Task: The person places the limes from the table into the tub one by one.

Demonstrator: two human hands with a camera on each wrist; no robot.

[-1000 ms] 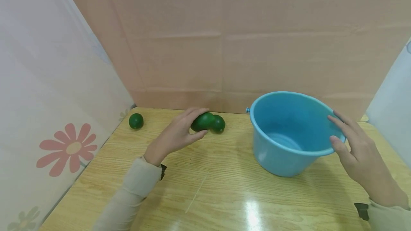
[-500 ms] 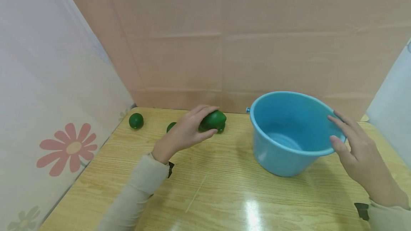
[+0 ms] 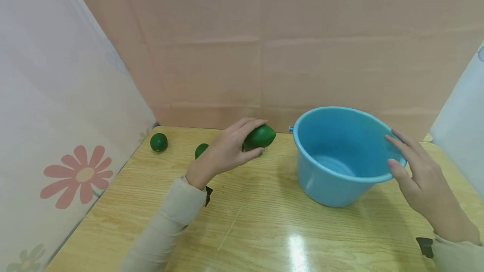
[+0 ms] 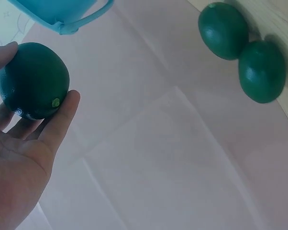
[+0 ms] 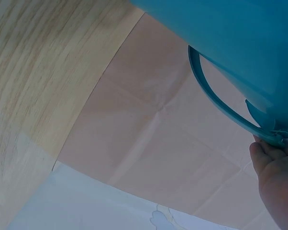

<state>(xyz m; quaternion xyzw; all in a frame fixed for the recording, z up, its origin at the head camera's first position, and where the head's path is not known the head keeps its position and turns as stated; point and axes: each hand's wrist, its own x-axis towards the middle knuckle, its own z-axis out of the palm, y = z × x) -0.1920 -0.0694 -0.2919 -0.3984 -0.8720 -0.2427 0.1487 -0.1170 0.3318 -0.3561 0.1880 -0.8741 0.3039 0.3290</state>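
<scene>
My left hand (image 3: pixel 230 146) grips a dark green lime (image 3: pixel 261 136) between fingers and thumb, above the back of the table. In the left wrist view this lime (image 4: pixel 34 81) sits at the fingertips, its pale stem end showing. A second lime (image 3: pixel 201 149) lies behind the left wrist, partly hidden by it. Farther left rests another lime (image 3: pixel 159 142). Whether one more lies behind the held lime is hard to see. My right hand (image 3: pixel 423 175) holds the right rim of a light blue bucket (image 3: pixel 329 184), which stands right of the left hand.
A wooden table (image 3: pixel 264 221) carries everything. Pinkish-brown sheeting (image 3: pixel 211 66) rises behind its back edge, and a flower-printed white sheet (image 3: pixel 87 108) borders the left side. The bucket's handle (image 5: pixel 220 105) hangs at its far side in the right wrist view.
My left hand has moved right and slightly up with the lime, towards the bucket. The lime behind the left wrist has come into view. My right hand and the bucket have stayed put.
</scene>
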